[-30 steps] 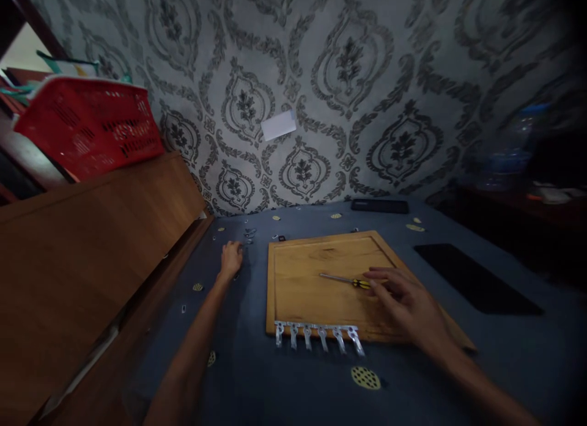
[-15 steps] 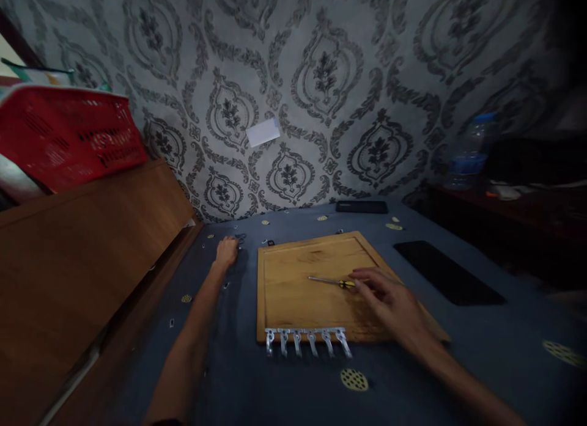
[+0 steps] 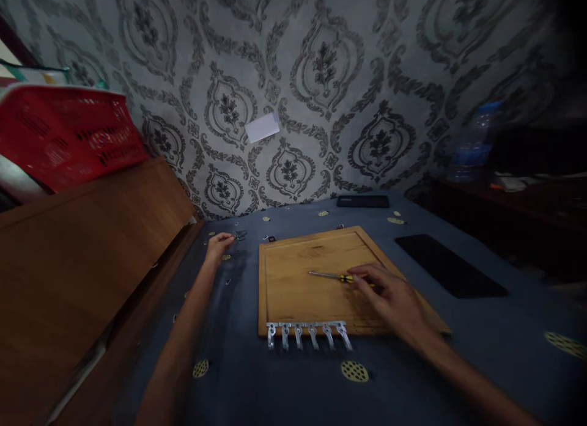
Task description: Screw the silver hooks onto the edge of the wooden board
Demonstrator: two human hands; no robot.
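Observation:
My right hand [image 3: 389, 297] holds a small screwdriver [image 3: 332, 277] with a yellow and black handle above the wooden board [image 3: 298, 285]. The metal shaft points left, nearly level. Along the board's near edge runs a row of several shiny metal hooks [image 3: 313, 334], their ends reaching past the edge. Left of the board, my left hand [image 3: 219, 247] is closed in a pinch, and what its fingertips hold is too small to make out. Just beyond those fingertips lies a small dark heap of thin metal pieces [image 3: 241, 235], unclear in kind.
Blue patterned cloth [image 3: 257, 389] covers the surface. A black flat slab [image 3: 449, 267] lies right of the board, with a dark phone-like object [image 3: 362, 201] by the wall. A red basket [image 3: 68, 135] stands on the brown wooden unit [image 3: 105, 230]; a plastic bottle [image 3: 474, 145] stands at right.
My left hand has drawn back slightly left from the small metal pieces, its fingers now pinched. My right hand keeps the screwdriver in nearly the same place over the board.

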